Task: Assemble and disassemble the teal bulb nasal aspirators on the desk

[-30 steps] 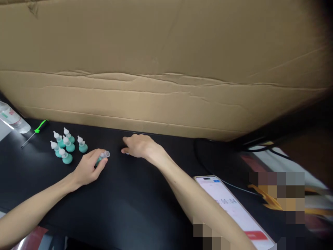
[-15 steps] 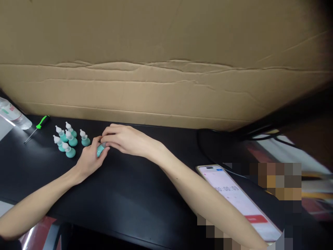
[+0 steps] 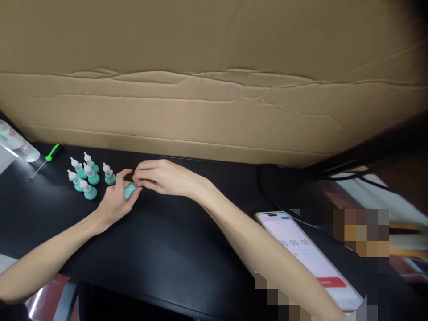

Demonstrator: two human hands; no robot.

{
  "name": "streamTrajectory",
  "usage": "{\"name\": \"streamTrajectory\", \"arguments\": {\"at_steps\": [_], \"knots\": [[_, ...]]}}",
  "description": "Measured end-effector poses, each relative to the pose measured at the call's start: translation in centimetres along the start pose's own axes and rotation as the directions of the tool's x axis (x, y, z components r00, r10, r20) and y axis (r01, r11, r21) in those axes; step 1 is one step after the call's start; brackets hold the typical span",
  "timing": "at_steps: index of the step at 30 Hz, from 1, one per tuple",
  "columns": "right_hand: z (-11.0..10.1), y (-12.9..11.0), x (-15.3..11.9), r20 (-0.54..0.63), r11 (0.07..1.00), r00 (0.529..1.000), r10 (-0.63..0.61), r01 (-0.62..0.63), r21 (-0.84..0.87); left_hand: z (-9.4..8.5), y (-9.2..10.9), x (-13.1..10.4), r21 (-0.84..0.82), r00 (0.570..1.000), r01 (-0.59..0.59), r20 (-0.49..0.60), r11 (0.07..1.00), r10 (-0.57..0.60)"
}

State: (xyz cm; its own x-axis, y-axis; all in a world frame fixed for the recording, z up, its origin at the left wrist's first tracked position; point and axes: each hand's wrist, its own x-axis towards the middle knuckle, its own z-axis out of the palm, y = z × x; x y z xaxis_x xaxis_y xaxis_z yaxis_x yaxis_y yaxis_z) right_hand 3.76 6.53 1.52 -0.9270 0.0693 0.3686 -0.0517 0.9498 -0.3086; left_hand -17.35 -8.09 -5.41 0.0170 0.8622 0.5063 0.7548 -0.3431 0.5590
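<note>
My left hand [image 3: 117, 196] is closed round a small teal bottle [image 3: 129, 191], tilted, with its top toward the right; the index finger is lifted off it. Fingers of my right hand [image 3: 157, 177] are pinched at the bottle's top end, and they hide what is there. Just left of my hands, a teal bottle with a white pointed cap [image 3: 109, 174] stands upright by itself. Farther left is a cluster of several similar capped bottles [image 3: 90, 191], standing close together on the black table [image 3: 160, 249].
A screwdriver with a green and black handle [image 3: 53, 152] and a clear plastic bottle [image 3: 18, 141] lie at the far left. Cardboard [image 3: 200, 120] rises behind the table. A phone [image 3: 321, 263] showing a timer lies partly under my right forearm, near a black cable.
My left index finger has lifted away from the teal bottle. My right fingers are still at its top, slightly shifted. The view has moved a little.
</note>
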Motion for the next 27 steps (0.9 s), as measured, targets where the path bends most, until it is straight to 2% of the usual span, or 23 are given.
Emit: {"name": "streamTrajectory", "arguments": {"at_steps": [2, 4, 8, 11, 13, 16, 21, 24, 27], "knots": [[0.3, 0.2, -0.1, 0.006, 0.999, 1.000, 0.026, -0.027, 0.024, -0.2, 0.0, 0.1, -0.019, 1.000, 0.028, 0.013, 0.999, -0.027], [0.8, 0.9, -0.3, -0.011, 0.999, 1.000, 0.000, 0.000, 0.044, -0.3, 0.0, 0.2, -0.038, 0.998, 0.057, 0.019, 0.998, -0.056], [1.9, 2.5, -0.5, -0.141, 0.990, 0.981, -0.132, 0.138, 0.035, -0.4, 0.0, 0.3, -0.050, 0.998, 0.067, 0.010, 0.997, -0.066], [1.9, 2.8, -0.4, -0.227, 0.981, 0.957, -0.179, 0.190, 0.025, -0.4, 0.1, 0.3, -0.074, 0.999, 0.051, -0.003, 0.996, -0.051], [1.6, 2.6, -0.3, -0.224, 0.981, 0.956, -0.188, 0.194, 0.004, -0.5, 0.2, 0.3, -0.083, 0.999, 0.046, -0.003, 0.995, -0.046], [1.4, 2.2, -0.3, -0.150, 0.987, 0.976, -0.158, 0.156, -0.023, -0.5, 0.2, 0.4, -0.078, 0.999, 0.043, -0.002, 0.996, -0.044], [1.9, 2.2, -0.7, -0.095, 0.996, 0.995, -0.035, 0.042, 0.078, -0.7, 0.3, 0.6, -0.082, 0.994, 0.110, 0.026, 0.991, -0.108], [2.2, 2.7, -0.8, -0.111, 0.991, 0.991, -0.074, 0.085, 0.101, -0.7, 0.3, 0.7, -0.104, 0.990, 0.139, 0.052, 0.985, -0.135], [2.4, 3.1, -0.7, -0.154, 0.987, 0.981, -0.119, 0.134, 0.087, -0.7, 0.5, 0.6, -0.112, 0.991, 0.131, 0.028, 0.985, -0.129]]}}
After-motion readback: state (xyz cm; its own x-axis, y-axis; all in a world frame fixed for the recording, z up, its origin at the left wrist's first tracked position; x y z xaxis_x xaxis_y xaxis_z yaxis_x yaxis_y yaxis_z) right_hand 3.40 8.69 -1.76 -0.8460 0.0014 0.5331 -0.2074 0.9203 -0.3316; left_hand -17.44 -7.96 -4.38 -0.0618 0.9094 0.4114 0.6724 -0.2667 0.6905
